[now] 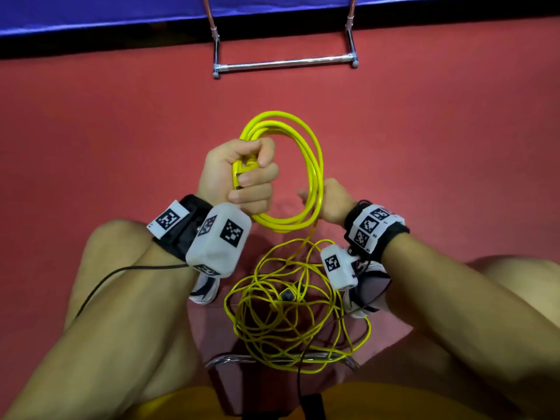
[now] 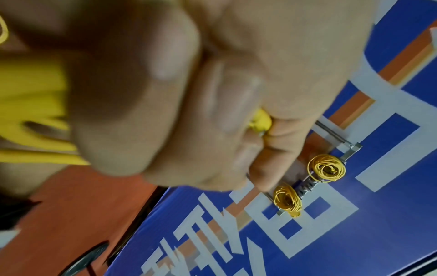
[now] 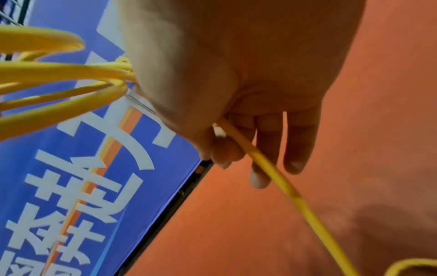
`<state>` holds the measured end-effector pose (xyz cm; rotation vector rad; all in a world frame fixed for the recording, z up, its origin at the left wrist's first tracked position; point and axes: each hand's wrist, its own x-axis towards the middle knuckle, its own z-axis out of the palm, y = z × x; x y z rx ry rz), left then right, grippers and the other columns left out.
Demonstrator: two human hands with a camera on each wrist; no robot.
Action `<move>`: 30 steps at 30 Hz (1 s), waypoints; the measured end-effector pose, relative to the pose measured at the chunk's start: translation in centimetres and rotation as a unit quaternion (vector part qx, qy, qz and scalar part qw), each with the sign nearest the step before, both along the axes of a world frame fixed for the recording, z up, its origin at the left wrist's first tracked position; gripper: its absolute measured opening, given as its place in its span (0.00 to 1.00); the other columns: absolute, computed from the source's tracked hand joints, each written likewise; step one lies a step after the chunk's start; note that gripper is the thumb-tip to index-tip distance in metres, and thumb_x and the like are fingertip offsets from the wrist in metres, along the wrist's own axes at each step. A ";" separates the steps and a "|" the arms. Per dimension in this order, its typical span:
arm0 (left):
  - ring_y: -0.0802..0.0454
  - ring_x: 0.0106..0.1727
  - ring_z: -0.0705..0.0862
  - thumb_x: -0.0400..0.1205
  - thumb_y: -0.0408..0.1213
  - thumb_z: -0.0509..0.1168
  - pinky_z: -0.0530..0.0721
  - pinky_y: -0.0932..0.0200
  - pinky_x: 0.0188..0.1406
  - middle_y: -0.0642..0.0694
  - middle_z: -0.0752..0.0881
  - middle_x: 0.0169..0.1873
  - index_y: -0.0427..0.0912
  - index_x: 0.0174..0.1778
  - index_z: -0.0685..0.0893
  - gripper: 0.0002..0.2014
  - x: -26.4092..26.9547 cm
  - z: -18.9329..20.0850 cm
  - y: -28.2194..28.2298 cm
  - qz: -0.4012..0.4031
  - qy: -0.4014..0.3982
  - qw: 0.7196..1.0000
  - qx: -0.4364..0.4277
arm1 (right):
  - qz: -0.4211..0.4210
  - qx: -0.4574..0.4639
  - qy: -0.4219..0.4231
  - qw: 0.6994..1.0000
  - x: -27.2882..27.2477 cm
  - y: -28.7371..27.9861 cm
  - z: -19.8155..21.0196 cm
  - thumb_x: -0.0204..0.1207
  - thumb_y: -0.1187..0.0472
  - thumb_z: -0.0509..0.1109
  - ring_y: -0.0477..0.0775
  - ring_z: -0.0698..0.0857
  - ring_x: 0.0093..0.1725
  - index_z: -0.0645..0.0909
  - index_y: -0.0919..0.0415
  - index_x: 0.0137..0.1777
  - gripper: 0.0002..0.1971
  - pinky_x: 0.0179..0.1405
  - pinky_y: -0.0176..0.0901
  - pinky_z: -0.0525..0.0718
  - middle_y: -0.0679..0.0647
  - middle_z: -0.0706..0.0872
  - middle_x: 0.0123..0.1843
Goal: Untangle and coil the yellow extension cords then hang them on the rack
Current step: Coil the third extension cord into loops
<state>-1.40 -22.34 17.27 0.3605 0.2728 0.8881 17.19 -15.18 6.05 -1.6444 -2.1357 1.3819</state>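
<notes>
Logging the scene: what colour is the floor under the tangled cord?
Red; the floor shows best in the head view.

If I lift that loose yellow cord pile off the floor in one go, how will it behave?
Probably floppy: the loose thin yellow cord pile lies in slack, crossing loops on the red floor, so it would likely sag and snag. Likely light, being thin. The coil in the left hand holds shape only while gripped.

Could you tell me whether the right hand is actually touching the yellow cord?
Touching. The right wrist view shows the right hand pinching the yellow cord, which emerges between thumb and fingers and runs down toward the floor.
</notes>
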 end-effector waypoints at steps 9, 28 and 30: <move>0.60 0.12 0.63 0.77 0.37 0.59 0.58 0.68 0.07 0.53 0.65 0.18 0.41 0.32 0.75 0.08 -1.3 -0.6 0.8 0.348 0.050 0.931 -0.100 | 0.129 -0.102 -0.029 0.986 -1.6 -4.3 -1.4 0.78 0.63 0.65 0.58 0.82 0.36 0.82 0.58 0.36 0.09 0.40 0.50 0.82 0.62 0.87 0.37; 0.48 0.15 0.71 0.84 0.44 0.67 0.68 0.62 0.17 0.46 0.70 0.18 0.48 0.38 0.70 0.14 -2.5 -4.1 2.6 0.491 0.515 0.703 -0.005 | 0.291 0.042 -0.055 0.954 -1.4 -6.7 1.6 0.88 0.58 0.57 0.58 0.74 0.40 0.65 0.64 0.64 0.12 0.40 0.45 0.66 0.58 0.77 0.41; 0.46 0.16 0.73 0.80 0.50 0.71 0.70 0.60 0.16 0.44 0.71 0.20 0.47 0.39 0.71 0.16 -2.6 -4.7 2.5 0.449 0.590 0.670 0.022 | 0.310 0.078 -0.019 0.947 -1.5 -6.6 2.0 0.86 0.58 0.59 0.57 0.73 0.38 0.69 0.61 0.58 0.07 0.40 0.46 0.68 0.55 0.77 0.38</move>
